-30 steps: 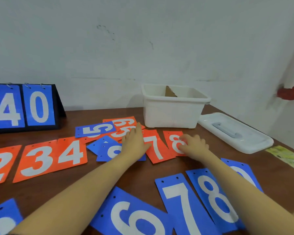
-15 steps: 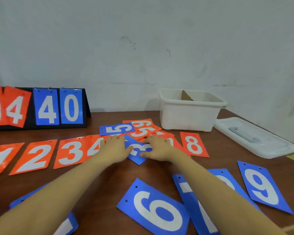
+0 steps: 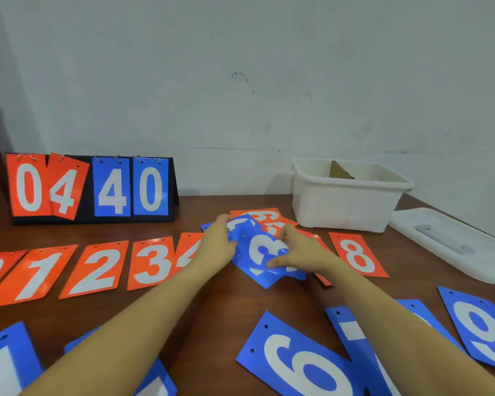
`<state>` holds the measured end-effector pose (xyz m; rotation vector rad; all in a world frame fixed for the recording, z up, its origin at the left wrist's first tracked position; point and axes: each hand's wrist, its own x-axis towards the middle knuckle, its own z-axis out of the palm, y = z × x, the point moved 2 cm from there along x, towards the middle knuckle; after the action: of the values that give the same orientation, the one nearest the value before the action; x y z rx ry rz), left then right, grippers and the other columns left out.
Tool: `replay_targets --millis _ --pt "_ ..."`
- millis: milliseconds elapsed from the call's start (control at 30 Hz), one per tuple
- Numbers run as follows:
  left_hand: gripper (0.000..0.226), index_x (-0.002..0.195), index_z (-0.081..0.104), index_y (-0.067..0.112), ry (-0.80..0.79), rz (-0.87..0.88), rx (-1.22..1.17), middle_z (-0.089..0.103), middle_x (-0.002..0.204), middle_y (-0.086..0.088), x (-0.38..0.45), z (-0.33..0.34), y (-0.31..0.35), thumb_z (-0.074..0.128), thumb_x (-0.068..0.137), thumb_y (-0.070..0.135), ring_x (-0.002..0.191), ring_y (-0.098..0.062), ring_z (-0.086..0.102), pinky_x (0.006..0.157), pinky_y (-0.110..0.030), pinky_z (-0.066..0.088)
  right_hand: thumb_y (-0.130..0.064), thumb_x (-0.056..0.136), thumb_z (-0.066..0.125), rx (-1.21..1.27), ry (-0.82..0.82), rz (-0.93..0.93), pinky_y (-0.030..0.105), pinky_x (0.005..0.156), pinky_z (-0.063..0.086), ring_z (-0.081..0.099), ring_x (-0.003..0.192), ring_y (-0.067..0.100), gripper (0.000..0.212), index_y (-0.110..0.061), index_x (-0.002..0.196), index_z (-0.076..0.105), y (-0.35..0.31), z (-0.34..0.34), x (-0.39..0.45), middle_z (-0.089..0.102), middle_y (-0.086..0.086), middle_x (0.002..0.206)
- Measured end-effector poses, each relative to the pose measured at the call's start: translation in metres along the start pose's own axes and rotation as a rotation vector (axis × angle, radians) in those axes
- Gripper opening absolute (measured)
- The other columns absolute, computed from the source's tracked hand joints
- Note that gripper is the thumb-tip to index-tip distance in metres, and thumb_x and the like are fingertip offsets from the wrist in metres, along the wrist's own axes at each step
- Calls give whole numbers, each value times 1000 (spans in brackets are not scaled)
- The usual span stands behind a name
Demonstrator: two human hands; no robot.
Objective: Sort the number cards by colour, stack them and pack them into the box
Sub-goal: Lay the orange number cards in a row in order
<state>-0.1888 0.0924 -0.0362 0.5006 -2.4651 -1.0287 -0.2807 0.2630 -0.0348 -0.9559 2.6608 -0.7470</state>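
A tabletop flip scoreboard (image 3: 92, 190) showing 04 and 40 stands far left of the grip, at the brown table's (image 3: 217, 304) back edge against a scuffed white wall (image 3: 240, 81).

Blue cards (image 3: 265, 254) bunched mid-table, 3 on top. Orange cards (image 3: 97, 265) rowed flat at 9 o'clock. Blue 6 (image 3: 295, 364), 9 (image 3: 482, 328) flat, 5 o'clock. White box (image 3: 346, 207), lidless, 1 o'clock.

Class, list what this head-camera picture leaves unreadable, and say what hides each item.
- Orange card after the 3: left hand covers its digit.
- Blue card bottom left: cut by the frame edge.
- White box: its wall hides the contents.
- Blue cards in both hands: count unclear.
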Motion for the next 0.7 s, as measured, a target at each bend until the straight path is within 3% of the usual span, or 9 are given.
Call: replay_targets --millis 67,133,233,300,433,533,633,700 --pt "43 125 47 8 100 -17 -147 58 104 -8 -1 -11 3 57 84 1 92 -19 53 67 -21 45 -39 68 78 257 109 -38 41 87 50 59 100 23 48 -25 102 48 -3 -3 -2 63 1 107" --pt "28 112 55 8 180 -8 -268 61 96 -8 -2 -25 7 58 84 2 85 -19 57 56 -14 46 -27 77 74 538 201 -79 33 78 55 66 91 18 37 -18 108 55 -13 -14 -8 68 4 107" --pt "9 97 60 13 202 84 -325 62 92 0 -9 -47 17 57 89 8 86 -17 61 66 -23 51 -11 84 67 908 292 -96 23 65 55 69 79 16 31 -9 113 57 -30 -30 -20 70 8 103" --pt "13 102 62 10 187 122 -352 63 94 -1 -19 -62 25 56 91 11 86 -18 64 69 -28 55 -10 84 67 1055 270 -127 23 60 55 71 73 14 30 -8 113 59 -42 -34 -30 72 5 97" --pt "12 100 62 14 175 149 -408 64 94 1 -51 -84 44 55 91 10 90 -23 66 77 -39 57 -24 78 75 971 229 -151 36 75 59 71 91 23 45 -9 115 55 -70 -14 -53 70 8 109" --pt "19 100 67 10 156 160 -449 68 102 -3 -84 -91 51 49 94 10 88 -13 66 77 -24 57 -32 77 76 837 306 -145 28 68 58 69 87 16 38 -18 102 51 -87 6 -78 67 1 103" --pt "15 90 69 12 152 158 -501 70 89 -2 -117 -99 53 54 92 14 77 -10 65 73 -22 55 -31 82 71 884 216 -201 21 63 56 71 85 12 37 -17 111 53 -99 23 -106 69 1 105" --pt "14 76 65 18 170 177 -459 66 74 3 -136 -105 49 60 88 13 60 -4 58 64 -22 52 -24 84 69 911 160 -235 32 75 58 71 93 17 35 -17 116 55 -103 30 -122 70 3 110"
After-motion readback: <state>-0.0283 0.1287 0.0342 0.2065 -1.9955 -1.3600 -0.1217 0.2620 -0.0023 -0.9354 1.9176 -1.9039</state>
